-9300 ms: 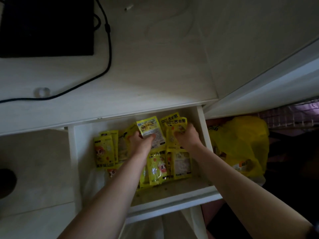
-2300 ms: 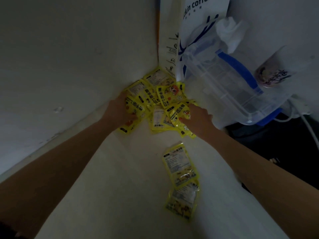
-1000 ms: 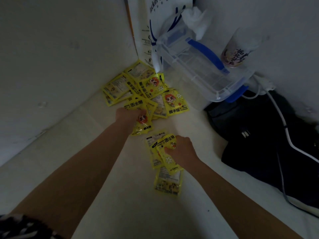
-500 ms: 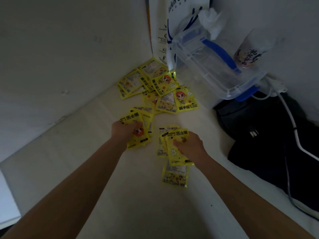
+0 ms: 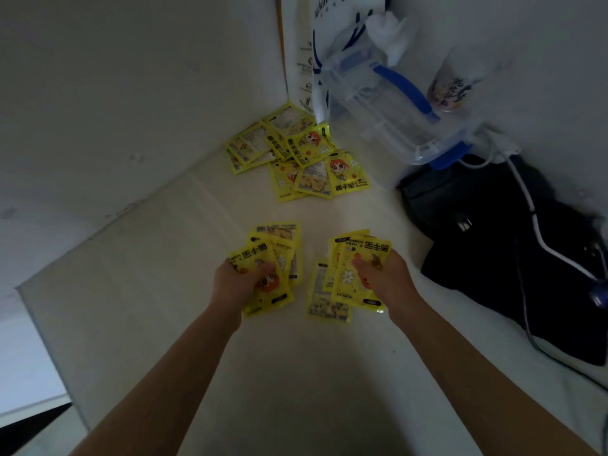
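Hand-warmer packets (image 5: 263,258): two stacks, held at frame centre. The fingers of my left hand (image 5: 235,284) curl round one; my right hand (image 5: 386,279) grips the other. Both have drawn back from the corner pile (image 5: 296,156), upper centre; more remain to gather off the table (image 5: 158,291).

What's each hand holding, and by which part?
Left hand grips a fan of yellow packets by its lower left; right hand grips a second packet stack near its right edge.

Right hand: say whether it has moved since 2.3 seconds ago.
Yes. The right hand has drawn back from the clear plastic box and the corner pile toward the person, gripping a bunch of yellow packets.
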Motion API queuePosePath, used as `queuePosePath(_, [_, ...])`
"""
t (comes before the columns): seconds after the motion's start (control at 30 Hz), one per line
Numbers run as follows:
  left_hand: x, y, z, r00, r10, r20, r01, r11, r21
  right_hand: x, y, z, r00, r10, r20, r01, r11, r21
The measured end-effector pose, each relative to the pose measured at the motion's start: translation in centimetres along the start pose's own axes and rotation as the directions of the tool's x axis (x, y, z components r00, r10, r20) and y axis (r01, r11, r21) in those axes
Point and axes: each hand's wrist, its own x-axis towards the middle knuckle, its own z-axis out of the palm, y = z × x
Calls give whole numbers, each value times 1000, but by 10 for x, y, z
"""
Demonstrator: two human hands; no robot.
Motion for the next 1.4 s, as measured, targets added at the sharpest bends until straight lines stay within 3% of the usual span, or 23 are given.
queuePosePath(0.2, [-32, -39, -12, 998, -26, 53, 27, 999, -27, -61, 19, -7, 998, 40, -51, -36, 996, 85])
queuePosePath(0.43, [-73, -71, -47, 973, 1, 229, 11, 999, -53, -148, 56, 12, 989, 97, -112, -75, 980, 187])
queuePosePath(0.73, [-119, -109, -71, 918, 35, 396, -89, 989, 117, -262, 126, 34, 940, 207, -269, -87, 913, 400])
queuePosePath(1.07, [-215, -161, -37, 795, -4, 606, -208, 937, 279, -385, 227, 20, 831, 362, -422, -86, 833, 547])
queuePosePath(1.4, [-353, -276, -10, 677, -94, 730, -290, 877, 382, -535, 365, -6, 715, 506, -483, -18, 704, 710])
